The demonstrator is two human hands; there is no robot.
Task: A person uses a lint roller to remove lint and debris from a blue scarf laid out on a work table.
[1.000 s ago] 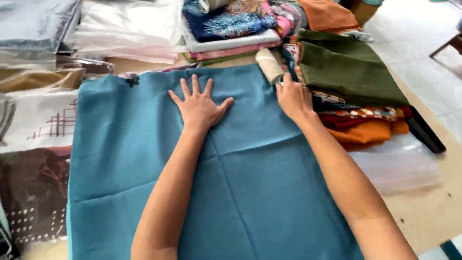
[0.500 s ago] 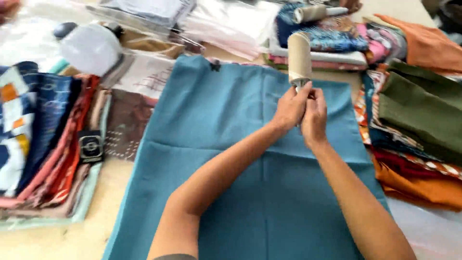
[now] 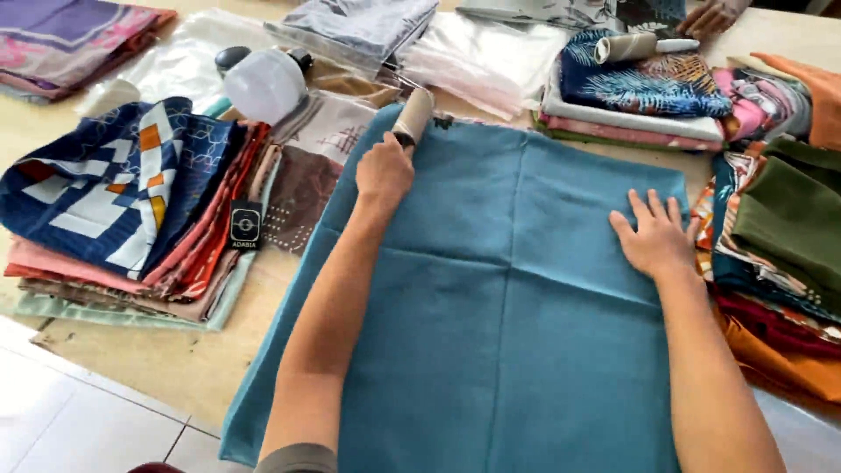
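1 head view, steeply down, close over the table (image 3: pixel 158 368)

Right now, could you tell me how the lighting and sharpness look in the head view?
Head view: soft, even daylight, only faint shadows under the left hand and right hand; mild glare on the clear plastic bags; the blue cloth is sharp, with slight wide-angle bending toward the edges.

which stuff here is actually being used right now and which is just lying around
In use:
- teal cloth, spread flat on the table
- lint roller, gripped by the left hand at the cloth's top edge
- right hand, flat on the cloth

Lying about:
- patterned cloth stack at left
- white plastic dome
- folded cloths at top
- green cloth at right
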